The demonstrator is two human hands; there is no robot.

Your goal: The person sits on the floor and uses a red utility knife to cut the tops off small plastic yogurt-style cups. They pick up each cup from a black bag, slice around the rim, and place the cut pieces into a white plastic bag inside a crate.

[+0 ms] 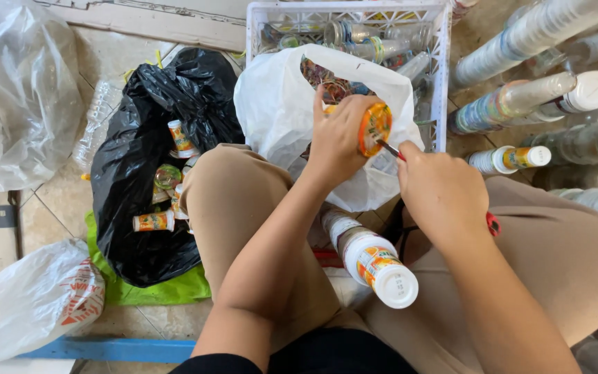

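Person seated, tan trousers, both hands over the lap. Big clear plastic bag lies far left of the left hand, well apart. Black bin bag sits left of the left forearm, open, with small labelled cups inside; a green sheet lies under it. White plastic bag is directly under and beyond both hands, mouth open, colourful peeled bits inside. White plastic crate stands behind that bag, beyond the hands, holding clear bottles. Long stacks of nested cups lie to the right of the right hand, near but apart. Another white bag with red print lies low left, well apart from the left elbow. One more cup stack rests between the knees, just below both wrists, white bottom facing the camera.

Left hand grips a small cup with an orange lid, fingers wrapped round the body, lid turned toward the right hand, held above the white bag. Right hand is clenched round a small tool with a red handle end at the wrist side; the thin tip touches the cup's lid edge. Can't tell what kind of blade it is.
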